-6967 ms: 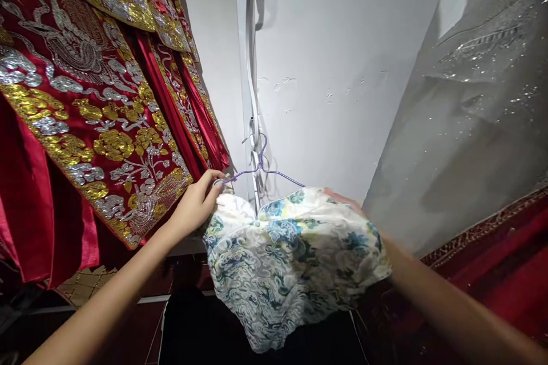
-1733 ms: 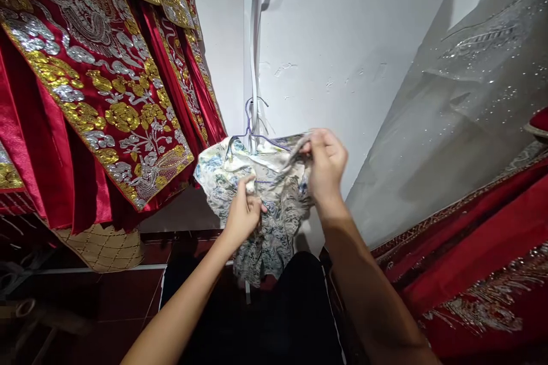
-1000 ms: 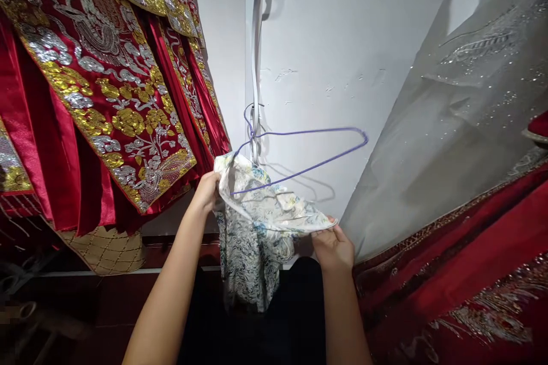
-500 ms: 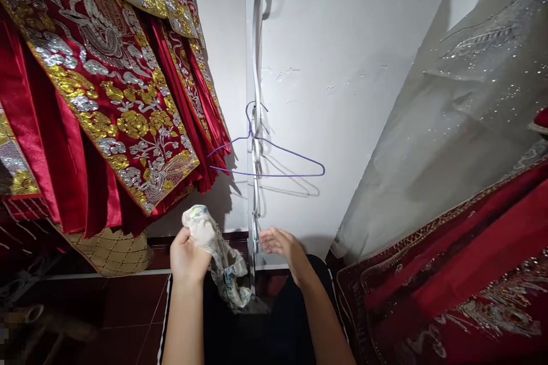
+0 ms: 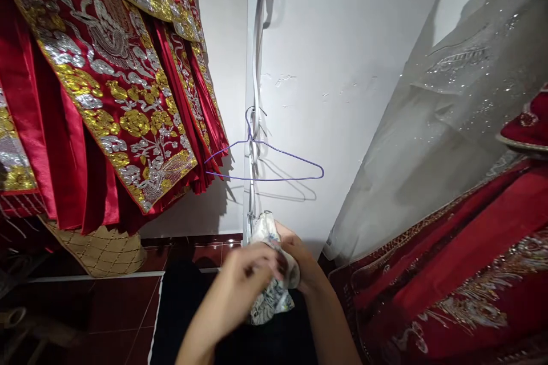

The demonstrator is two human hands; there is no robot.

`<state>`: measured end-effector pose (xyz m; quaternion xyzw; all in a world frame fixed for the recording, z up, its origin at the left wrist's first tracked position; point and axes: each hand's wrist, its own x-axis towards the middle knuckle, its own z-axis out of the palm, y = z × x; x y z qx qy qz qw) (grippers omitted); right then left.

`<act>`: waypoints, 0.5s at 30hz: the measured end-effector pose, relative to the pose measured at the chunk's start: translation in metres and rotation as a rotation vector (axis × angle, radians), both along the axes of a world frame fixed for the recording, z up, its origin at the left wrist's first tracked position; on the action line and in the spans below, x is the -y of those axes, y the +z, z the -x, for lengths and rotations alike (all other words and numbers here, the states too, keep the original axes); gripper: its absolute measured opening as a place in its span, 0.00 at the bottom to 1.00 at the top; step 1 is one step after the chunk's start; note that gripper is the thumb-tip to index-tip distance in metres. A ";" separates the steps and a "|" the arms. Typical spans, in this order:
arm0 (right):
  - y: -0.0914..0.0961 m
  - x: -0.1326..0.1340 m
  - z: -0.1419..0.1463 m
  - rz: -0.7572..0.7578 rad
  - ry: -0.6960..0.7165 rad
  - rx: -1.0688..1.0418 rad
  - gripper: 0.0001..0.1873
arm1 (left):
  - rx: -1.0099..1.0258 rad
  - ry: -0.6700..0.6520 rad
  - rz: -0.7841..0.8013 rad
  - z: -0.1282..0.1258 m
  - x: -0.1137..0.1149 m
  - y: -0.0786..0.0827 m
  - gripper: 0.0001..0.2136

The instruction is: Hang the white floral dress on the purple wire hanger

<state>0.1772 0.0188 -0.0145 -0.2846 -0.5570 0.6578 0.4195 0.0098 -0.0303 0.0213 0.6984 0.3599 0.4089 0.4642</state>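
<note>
Left hand [image 5: 252, 270] blurred, fingers half-curled over bunched floral garment [image 5: 270, 303], grip unclear; right hand [image 5: 297, 251] clutches its right side, fingertips hidden. Purple hanger [image 5: 286, 152] above.

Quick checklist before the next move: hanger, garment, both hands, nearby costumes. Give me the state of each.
1. Purple hanger hung up: ok, at the white strip.
2. Floral garment off the hanger: ok, apart below it.
3. Left hand and right hand at the garment: ok.
4. Firm grip: cannot tell, left blurred, right partly hidden.
5. Garment spread flat: not ok, bunched up.
6. Red embroidered costume apart from the garment: ok.
</note>
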 end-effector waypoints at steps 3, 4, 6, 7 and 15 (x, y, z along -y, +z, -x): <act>0.008 0.005 -0.008 0.071 0.030 -0.044 0.17 | 0.082 0.245 -0.134 0.017 -0.029 0.004 0.14; 0.011 0.007 -0.011 0.073 0.105 -0.005 0.17 | 0.060 0.237 -0.184 0.018 -0.037 0.004 0.15; 0.016 0.011 -0.018 0.023 0.263 0.139 0.17 | -0.049 0.042 -0.201 0.016 -0.048 -0.003 0.16; 0.018 0.013 -0.022 -0.036 0.309 0.237 0.16 | -0.123 -0.092 -0.161 0.015 -0.051 -0.009 0.17; 0.050 -0.015 -0.105 -0.393 -0.307 0.756 0.12 | -0.607 -0.156 -0.052 0.068 -0.057 -0.055 0.18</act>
